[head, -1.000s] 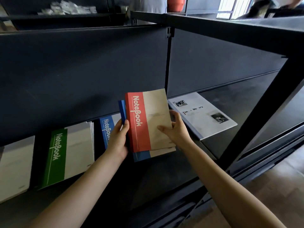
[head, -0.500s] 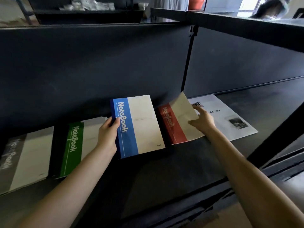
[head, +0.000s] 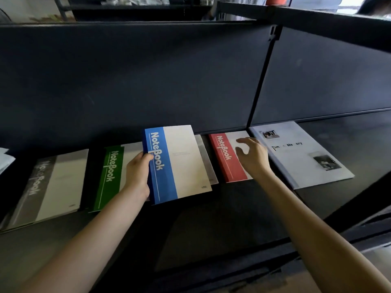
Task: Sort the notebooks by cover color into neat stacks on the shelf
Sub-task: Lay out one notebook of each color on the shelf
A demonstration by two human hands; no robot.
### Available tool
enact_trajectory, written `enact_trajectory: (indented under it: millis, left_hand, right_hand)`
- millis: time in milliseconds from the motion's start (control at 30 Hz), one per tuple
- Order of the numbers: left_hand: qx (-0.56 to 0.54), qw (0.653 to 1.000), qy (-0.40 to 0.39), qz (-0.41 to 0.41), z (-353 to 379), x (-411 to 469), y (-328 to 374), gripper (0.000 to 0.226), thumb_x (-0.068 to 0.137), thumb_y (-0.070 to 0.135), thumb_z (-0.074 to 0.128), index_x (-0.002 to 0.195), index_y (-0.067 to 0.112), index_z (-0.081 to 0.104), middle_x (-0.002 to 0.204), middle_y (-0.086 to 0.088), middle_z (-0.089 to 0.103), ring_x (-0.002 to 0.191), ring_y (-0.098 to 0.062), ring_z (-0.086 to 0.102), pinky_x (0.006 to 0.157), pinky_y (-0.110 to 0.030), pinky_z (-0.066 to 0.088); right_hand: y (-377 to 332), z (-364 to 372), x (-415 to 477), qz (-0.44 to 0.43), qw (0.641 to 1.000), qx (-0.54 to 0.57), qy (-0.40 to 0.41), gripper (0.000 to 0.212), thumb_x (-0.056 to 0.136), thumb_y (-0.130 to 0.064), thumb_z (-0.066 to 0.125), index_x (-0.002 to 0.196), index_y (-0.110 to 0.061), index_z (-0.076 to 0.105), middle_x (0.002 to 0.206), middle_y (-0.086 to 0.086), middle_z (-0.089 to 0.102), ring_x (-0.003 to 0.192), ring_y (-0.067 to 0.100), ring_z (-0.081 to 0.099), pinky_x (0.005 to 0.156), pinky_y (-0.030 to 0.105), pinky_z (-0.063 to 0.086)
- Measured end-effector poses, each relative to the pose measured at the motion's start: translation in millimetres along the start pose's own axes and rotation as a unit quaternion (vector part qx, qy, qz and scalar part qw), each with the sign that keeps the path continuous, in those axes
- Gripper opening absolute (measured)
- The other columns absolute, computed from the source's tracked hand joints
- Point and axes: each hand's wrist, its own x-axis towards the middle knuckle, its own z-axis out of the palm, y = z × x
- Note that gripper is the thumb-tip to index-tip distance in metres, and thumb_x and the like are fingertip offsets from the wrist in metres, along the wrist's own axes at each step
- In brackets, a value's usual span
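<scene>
Blue notebook (head: pixel 182 163): the left hand (head: pixel 137 176) holds it by the spine edge, thumb on the cover, grip closed round it. The blue notebook is raised off the dark shelf (head: pixel 211 229), overlapping 1 pale cover beneath and the green notebook (head: pixel 110 176) to its left. A grey notebook (head: pixel 48 187) lies flat further left. The red notebook (head: pixel 226 159) lies flat on the shelf just beside a white booklet (head: pixel 302 153). The right hand (head: pixel 252 157) is over the red notebook, grip wide, fingers loosely spread; whether it touches cannot be told.
</scene>
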Motion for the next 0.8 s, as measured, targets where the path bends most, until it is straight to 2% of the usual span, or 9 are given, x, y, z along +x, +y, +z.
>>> enact_trajectory:
  millis: [100,233,333,400,467,533,600,700,800]
  left_hand:
    - [-0.003,1.0,0.009,0.005,-9,-6,2,0.015,0.09,0.017,0.052,0.087,0.022,0.066,0.088,-0.005,0.069,0.084,-0.024,0.062,0.081,-0.037,0.044]
    - [-0.036,0.999,0.022,0.003,-22,-16,6,0.013,0.089,0.016,0.055,0.085,0.021,0.066,0.082,-0.003,0.068,0.074,-0.019,0.063,0.071,-0.031,0.046]
    - [-0.05,0.997,0.056,0.015,-41,-23,9,0.008,0.089,0.015,0.058,0.087,0.019,0.065,0.082,-0.003,0.067,0.075,-0.018,0.061,0.069,-0.029,0.044]
    - [-0.053,0.996,0.061,0.03,-56,-29,9,0.01,0.09,0.013,0.057,0.092,0.019,0.065,0.086,-0.002,0.068,0.08,-0.02,0.062,0.073,-0.032,0.044]
    - [-0.041,0.995,0.069,0.057,-71,-33,6,0.018,0.092,0.009,0.056,0.105,0.02,0.064,0.093,0.0,0.069,0.085,-0.017,0.063,0.076,-0.032,0.047]
    - [-0.011,0.992,0.077,0.102,-88,-35,2,0.038,0.094,0.006,0.055,0.128,0.021,0.057,0.113,0.002,0.066,0.102,-0.015,0.062,0.088,-0.033,0.048]
    - [0.102,0.977,0.07,0.173,-102,-37,-1,0.051,0.095,0.004,0.053,0.143,0.02,0.042,0.134,0.004,0.053,0.122,-0.012,0.051,0.101,-0.029,0.041]
    - [0.309,0.911,0.007,0.272,-107,-42,-9,0.057,0.096,0.006,0.053,0.148,0.019,0.033,0.147,0.008,0.037,0.134,-0.003,0.033,0.109,-0.017,0.027]
    - [0.399,0.873,-0.032,0.278,-99,-43,-21,0.056,0.097,0.018,0.054,0.149,0.023,0.033,0.157,0.002,0.025,0.145,-0.012,0.019,0.118,-0.03,0.019]
  right_hand:
    - [-41,11,-14,-0.022,0.993,0.105,-0.057,0.034,0.096,-0.027,0.055,0.126,-0.011,0.06,0.123,0.007,0.062,0.11,0.022,0.061,0.097,0.034,0.046]
    - [-91,36,-39,-0.015,0.939,0.227,-0.257,0.063,0.092,-0.045,0.056,0.145,-0.021,0.034,0.135,0.003,0.053,0.115,0.022,0.057,0.094,0.044,0.051]
    - [-107,56,-53,0.014,0.91,0.285,-0.3,0.07,0.09,-0.026,0.065,0.146,-0.032,0.023,0.127,0.0,0.054,0.113,0.023,0.056,0.094,0.046,0.05]
    - [-111,68,-59,0.038,0.881,0.344,-0.322,0.071,0.089,-0.015,0.065,0.143,-0.038,0.024,0.124,0.005,0.058,0.11,0.025,0.059,0.093,0.05,0.051]
    - [-117,77,-66,0.037,0.868,0.364,-0.336,0.069,0.089,-0.011,0.065,0.139,-0.04,0.027,0.123,0.006,0.06,0.109,0.026,0.061,0.093,0.051,0.051]
    - [-123,84,-70,0.017,0.879,0.347,-0.326,0.071,0.09,-0.011,0.064,0.142,-0.038,0.025,0.122,0.005,0.06,0.108,0.024,0.061,0.092,0.05,0.052]
    - [-126,87,-69,-0.002,0.895,0.326,-0.304,0.074,0.091,-0.012,0.063,0.146,-0.037,0.021,0.123,0.005,0.059,0.108,0.024,0.061,0.091,0.049,0.053]
    - [-119,83,-55,0.006,0.917,0.302,-0.261,0.076,0.092,-0.013,0.061,0.149,-0.036,0.017,0.125,0.007,0.058,0.108,0.025,0.06,0.086,0.047,0.054]
    - [-102,72,-37,0.022,0.942,0.256,-0.218,0.076,0.092,-0.012,0.06,0.151,-0.032,0.016,0.122,0.008,0.058,0.103,0.025,0.06,0.076,0.039,0.054]
